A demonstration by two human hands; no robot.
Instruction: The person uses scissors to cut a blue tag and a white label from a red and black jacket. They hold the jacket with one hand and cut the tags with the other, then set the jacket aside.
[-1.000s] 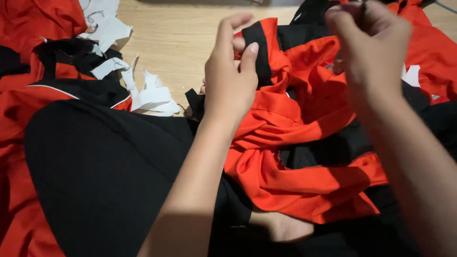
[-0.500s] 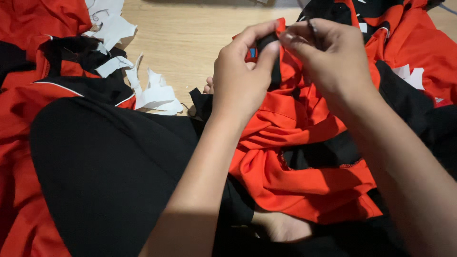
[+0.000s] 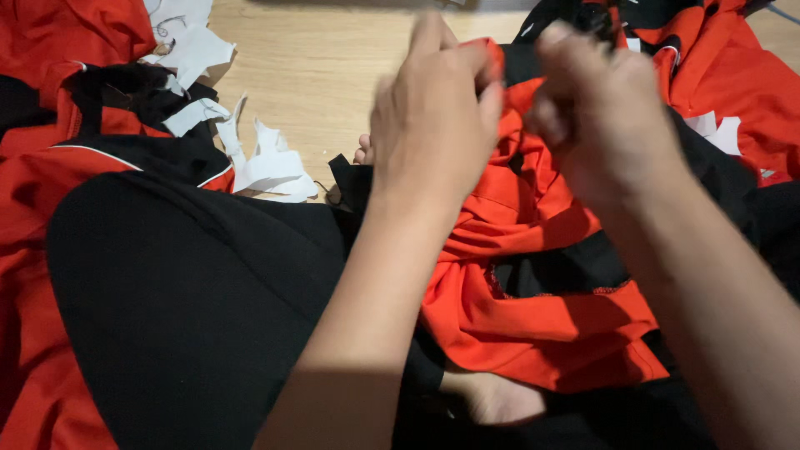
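Red-and-black garment (image 3: 533,250) pinched at its top edge by both hands' closed grip.

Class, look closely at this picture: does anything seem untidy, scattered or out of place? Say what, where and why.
White scraps lie strewn on the wooden floor, some overlapping the red and black cloth at upper left. The red garment is bunched and crumpled below the left hand and right hand, which grip its top edge.

Bare pale wooden floor (image 3: 333,67) lies open ahead, between the scattered white paper scraps (image 3: 271,167) and the hands. Heaped red-and-black fabric garments (image 3: 533,292) block the right; a black-clothed knee (image 3: 183,300) blocks the lower left.
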